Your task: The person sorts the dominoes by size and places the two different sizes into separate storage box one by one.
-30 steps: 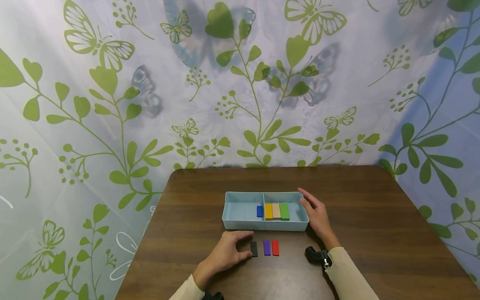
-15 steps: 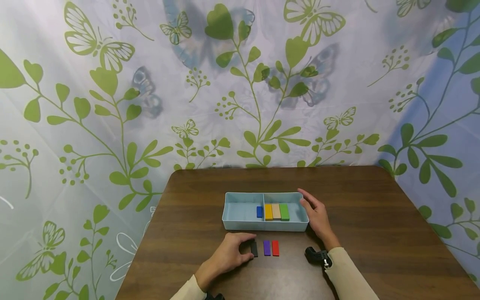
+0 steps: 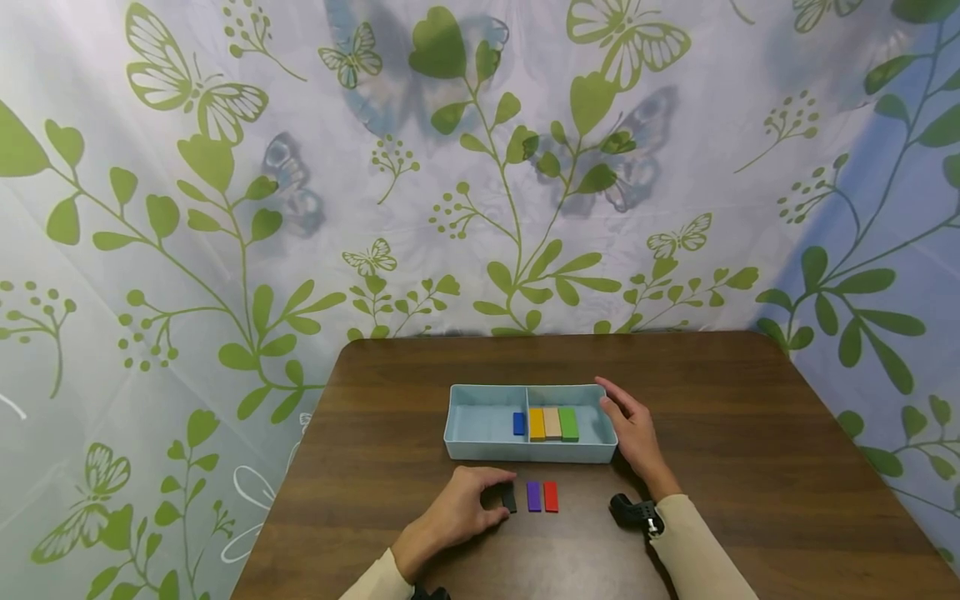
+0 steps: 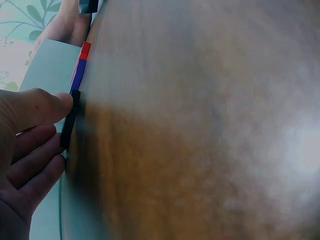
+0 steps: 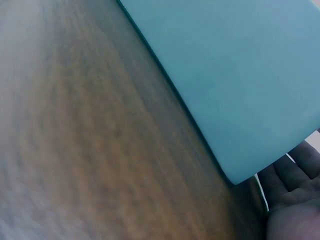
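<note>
My left hand (image 3: 459, 504) pinches a small black block (image 3: 509, 498) lengthwise on the table, thumb at the near end and fingertips at the far end. In the left wrist view, the thumb and fingers frame the block (image 4: 71, 120). Just right of it lie a purple block (image 3: 533, 496) and a red block (image 3: 551, 496), side by side with a narrow gap. My right hand (image 3: 636, 435) rests against the right end of a light blue divided box (image 3: 566, 452), fingers extended toward its back corner and thumb at the rim. The right wrist view shows the box wall (image 5: 240, 90) beside these fingers.
The box's left compartment holds a dark blue block (image 3: 519, 423) by the divider. Yellow (image 3: 537, 424), beige (image 3: 552, 423) and green blocks (image 3: 569, 424) lie together in its right one. A patterned curtain (image 3: 480, 208) hangs behind the brown table (image 3: 750, 467).
My left hand has shifted slightly to the right, its fingertips and thumb coming in around the black block. The right hand and the box stay where they were.
</note>
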Tool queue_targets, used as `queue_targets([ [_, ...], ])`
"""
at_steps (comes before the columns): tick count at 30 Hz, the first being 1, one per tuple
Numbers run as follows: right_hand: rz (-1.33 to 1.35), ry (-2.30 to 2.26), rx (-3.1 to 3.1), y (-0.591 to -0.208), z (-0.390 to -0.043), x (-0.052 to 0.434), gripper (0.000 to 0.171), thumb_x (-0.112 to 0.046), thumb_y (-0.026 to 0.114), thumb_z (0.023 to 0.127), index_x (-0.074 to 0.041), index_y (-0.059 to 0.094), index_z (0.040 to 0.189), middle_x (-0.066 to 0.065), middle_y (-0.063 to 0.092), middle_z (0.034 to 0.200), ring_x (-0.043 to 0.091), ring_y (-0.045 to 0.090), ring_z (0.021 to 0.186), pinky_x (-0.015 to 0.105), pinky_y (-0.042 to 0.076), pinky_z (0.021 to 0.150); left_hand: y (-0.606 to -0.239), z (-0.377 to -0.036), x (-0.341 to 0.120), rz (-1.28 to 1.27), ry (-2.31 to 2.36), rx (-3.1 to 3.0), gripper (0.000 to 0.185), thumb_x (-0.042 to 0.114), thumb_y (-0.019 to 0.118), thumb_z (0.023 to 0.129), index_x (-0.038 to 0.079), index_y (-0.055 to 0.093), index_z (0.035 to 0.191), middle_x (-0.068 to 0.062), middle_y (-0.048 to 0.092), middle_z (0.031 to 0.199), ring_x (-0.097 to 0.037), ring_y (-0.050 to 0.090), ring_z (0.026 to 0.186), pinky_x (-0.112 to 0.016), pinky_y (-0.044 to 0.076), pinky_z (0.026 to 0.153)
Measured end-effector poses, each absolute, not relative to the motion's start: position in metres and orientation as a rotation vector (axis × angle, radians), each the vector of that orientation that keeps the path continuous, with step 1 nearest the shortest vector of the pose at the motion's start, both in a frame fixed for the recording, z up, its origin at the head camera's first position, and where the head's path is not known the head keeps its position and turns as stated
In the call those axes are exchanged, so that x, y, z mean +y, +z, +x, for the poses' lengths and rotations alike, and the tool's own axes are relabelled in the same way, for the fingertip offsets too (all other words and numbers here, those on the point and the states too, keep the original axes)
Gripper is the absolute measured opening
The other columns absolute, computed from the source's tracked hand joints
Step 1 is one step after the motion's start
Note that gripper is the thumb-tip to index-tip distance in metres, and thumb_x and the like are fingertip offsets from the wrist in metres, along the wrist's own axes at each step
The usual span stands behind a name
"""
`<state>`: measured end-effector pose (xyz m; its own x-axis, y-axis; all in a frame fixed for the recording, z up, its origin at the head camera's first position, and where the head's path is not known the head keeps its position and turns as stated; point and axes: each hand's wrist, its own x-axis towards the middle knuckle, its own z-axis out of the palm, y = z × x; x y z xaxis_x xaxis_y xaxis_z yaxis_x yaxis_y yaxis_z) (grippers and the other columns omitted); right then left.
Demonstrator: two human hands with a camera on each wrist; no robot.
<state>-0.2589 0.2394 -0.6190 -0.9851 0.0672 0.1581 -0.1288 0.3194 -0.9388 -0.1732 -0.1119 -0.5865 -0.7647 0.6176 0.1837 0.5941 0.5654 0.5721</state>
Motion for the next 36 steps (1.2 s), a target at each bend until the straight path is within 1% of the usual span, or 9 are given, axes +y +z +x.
queue_targets([
  [5,0.051,1.752,-2.410,-0.618,-0.258,0.239,0.045,-0.035,0.054,0.117,-0.024,0.058,0.161,0.005,0.053,0.169,0.028,0.048,0.156,0.014,0.036,0.116,-0.587,-0.173,-0.111,1.067,0.976,2.751,0.051,0.012,0.093,0.087,0.007,0.076,0.135,-0.002,0.080,0.129,-0.011,0.074,0.120,-0.030,0.060,0.105],
  [11,0.064,1.759,-2.404,-0.618,-0.258,0.238,0.047,-0.037,0.054,0.117,-0.024,0.057,0.161,0.004,0.053,0.169,0.028,0.047,0.156,0.012,0.036,0.115,-0.586,-0.171,-0.111,1.073,0.973,2.768,0.050,0.010,0.092,0.088,0.006,0.076,0.135,-0.004,0.080,0.131,-0.012,0.074,0.122,-0.032,0.061,0.105],
  [15,0.062,1.778,-2.394,-0.619,-0.259,0.238,0.046,-0.032,0.055,0.117,-0.021,0.057,0.161,0.007,0.053,0.169,0.030,0.047,0.156,0.008,0.035,0.111,-0.587,-0.173,-0.114,1.095,0.978,2.756,0.049,0.011,0.092,0.088,0.005,0.076,0.135,-0.005,0.080,0.130,-0.014,0.075,0.122,-0.033,0.062,0.104],
  [16,0.061,1.781,-2.397,-0.619,-0.259,0.237,0.046,-0.031,0.054,0.117,-0.020,0.057,0.162,0.008,0.052,0.169,0.030,0.047,0.157,0.007,0.034,0.111,-0.594,-0.176,-0.116,1.139,0.982,2.758,0.049,0.014,0.091,0.090,0.005,0.076,0.136,-0.006,0.080,0.131,-0.014,0.075,0.123,-0.033,0.061,0.105],
  [18,0.054,1.793,-2.400,-0.619,-0.259,0.238,0.046,-0.027,0.054,0.117,-0.017,0.056,0.162,0.010,0.050,0.170,0.032,0.045,0.158,0.007,0.033,0.111,-0.594,-0.177,-0.118,1.152,0.997,2.753,0.049,0.014,0.092,0.090,0.005,0.076,0.135,-0.006,0.080,0.130,-0.014,0.075,0.122,-0.032,0.061,0.105],
  [21,0.031,1.802,-2.411,-0.618,-0.260,0.238,0.046,-0.025,0.053,0.117,-0.015,0.055,0.163,0.011,0.049,0.171,0.034,0.044,0.158,0.011,0.034,0.114,-0.593,-0.177,-0.119,1.159,1.018,2.753,0.049,0.013,0.092,0.089,0.005,0.077,0.135,-0.006,0.081,0.129,-0.013,0.075,0.121,-0.033,0.061,0.104],
  [25,0.023,1.794,-2.416,-0.617,-0.260,0.238,0.046,-0.028,0.054,0.117,-0.019,0.056,0.162,0.006,0.051,0.170,0.029,0.045,0.158,0.014,0.034,0.116,-0.582,-0.175,-0.118,1.102,1.017,2.761,0.048,0.008,0.092,0.087,0.005,0.078,0.132,-0.004,0.081,0.127,-0.014,0.076,0.120,-0.034,0.062,0.103],
  [31,0.060,1.798,-2.382,-0.617,-0.259,0.239,0.046,-0.031,0.055,0.117,-0.021,0.057,0.162,0.005,0.052,0.169,0.028,0.046,0.157,0.005,0.032,0.109,-0.572,-0.177,-0.118,1.081,1.022,2.754,0.046,0.007,0.092,0.088,0.003,0.077,0.132,-0.005,0.081,0.129,-0.015,0.076,0.120,-0.036,0.062,0.105],
  [36,0.065,1.809,-2.376,-0.616,-0.258,0.238,0.046,-0.031,0.056,0.117,-0.023,0.057,0.161,0.004,0.052,0.169,0.028,0.047,0.157,0.005,0.033,0.108,-0.562,-0.178,-0.118,1.091,1.027,2.744,0.046,0.007,0.091,0.089,0.002,0.077,0.133,-0.006,0.080,0.130,-0.019,0.077,0.119,-0.034,0.062,0.104],
])
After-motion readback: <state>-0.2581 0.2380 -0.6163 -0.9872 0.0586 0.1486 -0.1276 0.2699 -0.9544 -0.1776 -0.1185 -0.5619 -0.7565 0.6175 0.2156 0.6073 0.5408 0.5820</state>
